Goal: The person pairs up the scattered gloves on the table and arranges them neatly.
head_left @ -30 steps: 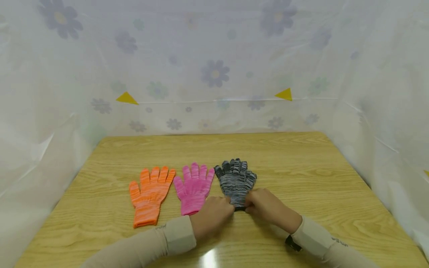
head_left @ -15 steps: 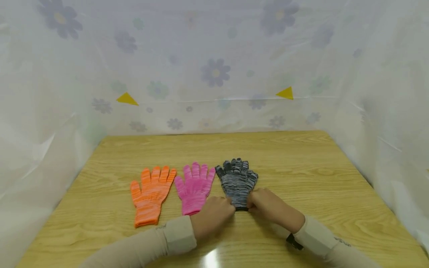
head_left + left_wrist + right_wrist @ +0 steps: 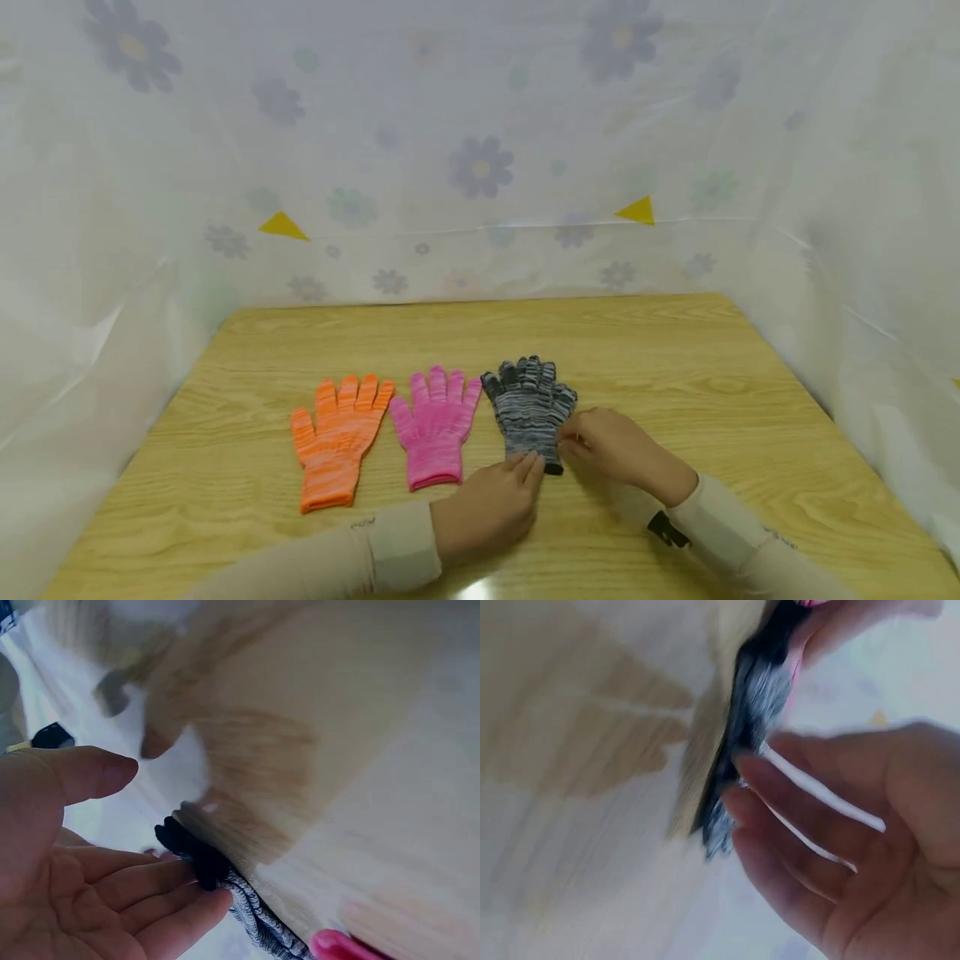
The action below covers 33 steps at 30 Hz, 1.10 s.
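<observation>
In the head view, a dark grey knit glove (image 3: 527, 408) lies flat on the wooden table with its fingers pointing away from me. My left hand (image 3: 491, 508) reaches its cuff from the near side; in the left wrist view the fingers (image 3: 161, 900) are nearly straight and touch the cuff, the thumb standing apart. At the glove's right edge is my right hand (image 3: 622, 446), its relaxed fingers (image 3: 780, 814) touching or very near the side of the knit. Left of the grey glove lies a pink glove (image 3: 437, 425), and beyond it an orange glove (image 3: 337, 433).
Wood-grain table (image 3: 697, 367) surface extends to the right and behind the gloves. A pale flowered sheet (image 3: 405, 150) hangs behind the table and along both sides, with two yellow triangles (image 3: 636, 211) on its back part.
My left hand has shifted slightly right and nearer, from the cuff's left corner to its bottom edge, uncovering the pink cuff. My right hand has eased slightly outward, its fingers loosening.
</observation>
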Each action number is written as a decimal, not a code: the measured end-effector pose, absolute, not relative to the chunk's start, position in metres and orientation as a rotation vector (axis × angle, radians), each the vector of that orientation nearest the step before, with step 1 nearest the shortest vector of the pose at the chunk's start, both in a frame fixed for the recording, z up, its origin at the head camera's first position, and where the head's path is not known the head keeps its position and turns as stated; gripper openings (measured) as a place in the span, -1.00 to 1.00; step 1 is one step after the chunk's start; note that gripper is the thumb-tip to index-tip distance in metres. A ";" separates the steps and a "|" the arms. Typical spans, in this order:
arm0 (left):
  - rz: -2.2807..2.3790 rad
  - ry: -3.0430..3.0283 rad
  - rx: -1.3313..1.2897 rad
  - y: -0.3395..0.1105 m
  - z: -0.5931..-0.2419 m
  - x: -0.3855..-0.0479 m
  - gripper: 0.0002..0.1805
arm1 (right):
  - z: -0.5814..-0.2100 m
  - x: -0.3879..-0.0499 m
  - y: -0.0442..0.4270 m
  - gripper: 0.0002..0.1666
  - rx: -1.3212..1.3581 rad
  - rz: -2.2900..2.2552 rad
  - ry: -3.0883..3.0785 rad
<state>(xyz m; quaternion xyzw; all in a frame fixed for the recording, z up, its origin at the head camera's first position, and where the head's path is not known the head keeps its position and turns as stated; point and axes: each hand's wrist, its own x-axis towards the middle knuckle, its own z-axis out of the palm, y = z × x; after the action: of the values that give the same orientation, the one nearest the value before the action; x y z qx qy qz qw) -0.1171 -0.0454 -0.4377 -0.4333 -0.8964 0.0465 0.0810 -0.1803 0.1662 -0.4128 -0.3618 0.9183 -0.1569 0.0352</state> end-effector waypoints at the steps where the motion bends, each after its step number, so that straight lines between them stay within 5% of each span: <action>1: 0.125 -2.699 -1.284 -0.045 -0.437 -0.117 -0.49 | -0.412 -0.185 0.168 -0.88 -1.053 -0.503 2.868; 9: 0.019 -2.756 -1.291 -0.044 -0.433 -0.121 -0.49 | -0.415 -0.227 0.179 -0.70 -0.716 -0.597 2.894; 13: -0.003 -2.744 -1.290 -0.043 -0.433 -0.124 -0.54 | -0.420 -0.238 0.177 -0.81 -0.649 -0.622 2.858; 33: 0.000 -2.801 -1.298 -0.044 -0.432 -0.125 -0.46 | -0.417 -0.249 0.171 -0.91 -0.687 -0.761 2.934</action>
<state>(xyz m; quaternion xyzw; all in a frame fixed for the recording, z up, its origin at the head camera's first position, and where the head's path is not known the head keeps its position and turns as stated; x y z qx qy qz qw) -0.1248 -0.0438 -0.4320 -0.4205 -0.9069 -0.0001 0.0273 -0.2486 0.1707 -0.4173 -0.2211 0.9439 -0.2448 0.0170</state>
